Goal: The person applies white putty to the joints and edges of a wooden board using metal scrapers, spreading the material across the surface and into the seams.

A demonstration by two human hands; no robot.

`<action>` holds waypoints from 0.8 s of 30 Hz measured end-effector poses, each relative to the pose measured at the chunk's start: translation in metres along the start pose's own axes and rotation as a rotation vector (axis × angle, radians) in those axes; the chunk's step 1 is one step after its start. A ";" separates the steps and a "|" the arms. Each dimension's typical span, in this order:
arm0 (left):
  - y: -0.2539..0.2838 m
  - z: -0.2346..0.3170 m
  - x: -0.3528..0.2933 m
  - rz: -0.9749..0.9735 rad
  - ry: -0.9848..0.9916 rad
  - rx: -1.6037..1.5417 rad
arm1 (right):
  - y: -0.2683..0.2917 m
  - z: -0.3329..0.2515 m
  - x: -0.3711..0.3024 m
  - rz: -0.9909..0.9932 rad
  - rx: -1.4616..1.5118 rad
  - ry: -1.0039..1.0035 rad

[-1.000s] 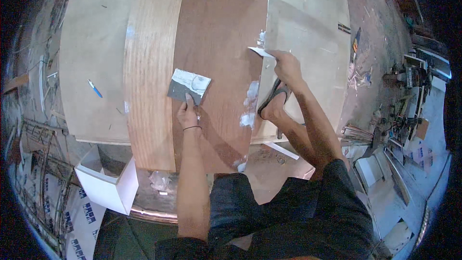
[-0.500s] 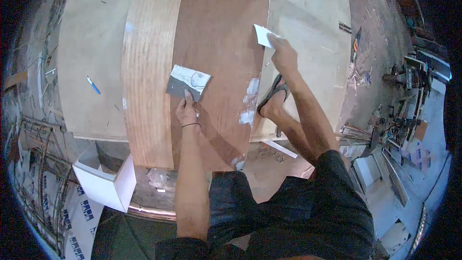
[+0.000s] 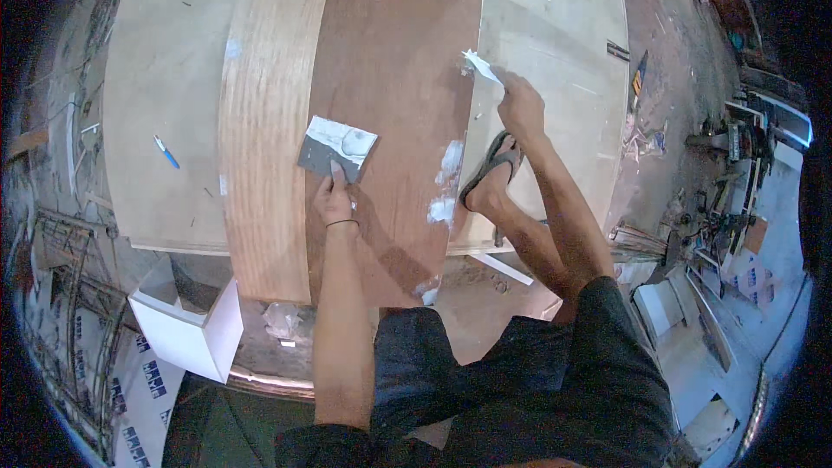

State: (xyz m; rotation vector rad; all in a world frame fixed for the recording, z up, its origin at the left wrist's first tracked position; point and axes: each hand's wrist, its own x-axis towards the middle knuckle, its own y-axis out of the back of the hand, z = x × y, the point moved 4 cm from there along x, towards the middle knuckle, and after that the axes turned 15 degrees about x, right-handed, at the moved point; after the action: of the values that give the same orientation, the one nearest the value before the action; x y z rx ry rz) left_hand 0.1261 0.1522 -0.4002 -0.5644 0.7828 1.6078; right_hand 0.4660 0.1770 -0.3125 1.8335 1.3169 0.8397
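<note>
My left hand (image 3: 335, 198) grips a dark flat plate (image 3: 321, 157) by its near edge, thumb on top. White paste (image 3: 345, 136) covers the far half of that plate. My right hand (image 3: 523, 109) is closed on a white flat scraper (image 3: 485, 68), which is tilted, its tip at the right edge of the reddish-brown board (image 3: 390, 61). A small smear of white paste shows by the tip. Along the same edge, nearer me, lie white paste patches (image 3: 442, 210).
A lighter wood strip (image 3: 267, 121) adjoins the brown board on the left. Pale panels lie either side; the left one bears a blue-and-white pen (image 3: 167, 152). My sandalled foot (image 3: 494, 175) rests on the right panel (image 3: 563, 43). A white box (image 3: 195, 338) stands near left.
My right hand has moved slightly right and toward me, turning the scraper more on edge. A small white smear now shows at the board's edge. My left hand has barely moved.
</note>
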 end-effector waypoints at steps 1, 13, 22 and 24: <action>0.001 0.000 0.000 0.002 -0.003 0.019 | -0.002 -0.005 0.001 -0.015 -0.041 0.004; 0.000 -0.004 0.005 -0.003 -0.045 -0.036 | -0.003 0.018 -0.001 -0.185 0.020 -0.060; 0.001 -0.008 0.009 -0.030 -0.047 0.054 | -0.017 0.013 0.019 0.017 -0.033 -0.002; 0.001 -0.011 0.010 -0.021 -0.038 0.025 | -0.020 0.013 0.012 -0.027 -0.109 0.030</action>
State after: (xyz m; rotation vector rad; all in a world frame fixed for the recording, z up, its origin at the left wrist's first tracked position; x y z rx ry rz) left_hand 0.1226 0.1503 -0.4147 -0.5210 0.7650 1.5830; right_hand 0.4706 0.1901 -0.3351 1.7219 1.2859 0.9096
